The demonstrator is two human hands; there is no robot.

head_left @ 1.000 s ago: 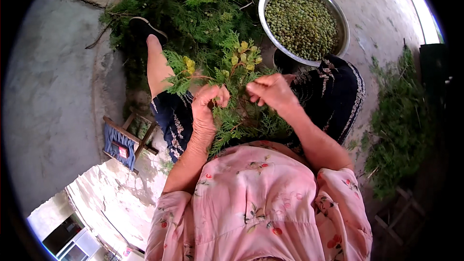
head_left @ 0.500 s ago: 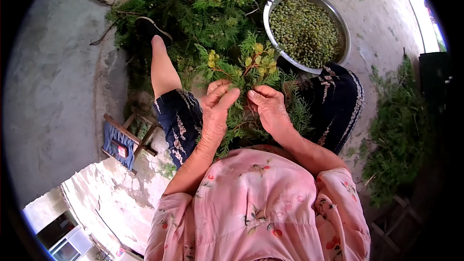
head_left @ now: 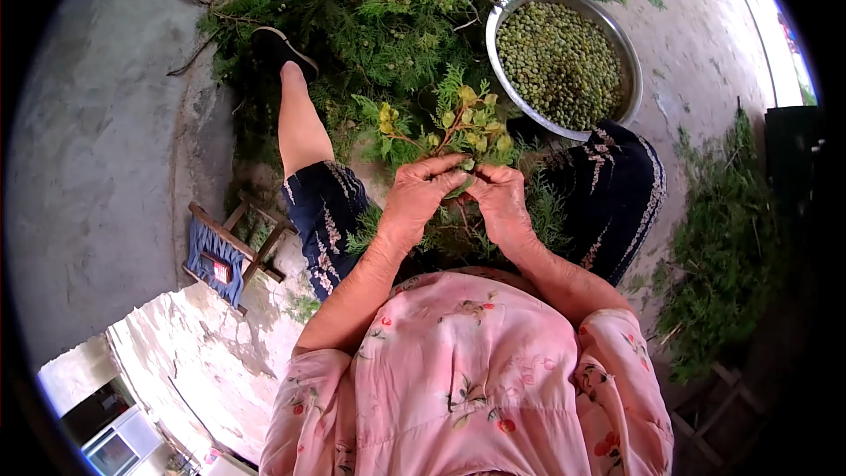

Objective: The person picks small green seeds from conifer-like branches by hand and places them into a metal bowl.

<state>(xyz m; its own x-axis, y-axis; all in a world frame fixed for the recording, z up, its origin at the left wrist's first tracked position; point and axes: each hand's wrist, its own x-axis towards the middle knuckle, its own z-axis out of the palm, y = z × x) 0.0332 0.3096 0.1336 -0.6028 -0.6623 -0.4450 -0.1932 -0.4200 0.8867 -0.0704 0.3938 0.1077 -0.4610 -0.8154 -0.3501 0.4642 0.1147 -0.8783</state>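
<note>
An evergreen sprig (head_left: 449, 128) with pale yellow-green cones and a reddish stem is held between my legs, over looser green foliage. My left hand (head_left: 421, 198) pinches its stem, fingertips pressed among the small leaves just below the cones. My right hand (head_left: 502, 207) grips the same sprig right beside the left, thumb and fingers closed, the two hands nearly touching. What exactly sits between the fingertips is partly hidden. A wide steel basin (head_left: 495, 31) holding several small green cones or seeds stands at the upper right, beside my right knee.
A large heap of cut branches (head_left: 361, 9) lies ahead, around my left shoe (head_left: 275, 51). Another pile of foliage (head_left: 723, 238) lies on the right. A small wooden folding stool (head_left: 256, 247) with blue seat strips and a small box is at left, on concrete (head_left: 106, 167).
My left hand has moved right and my right hand has come lower and inward, so their fingertips now meet on the sprig. The basin appears slightly lower and further right in the picture.
</note>
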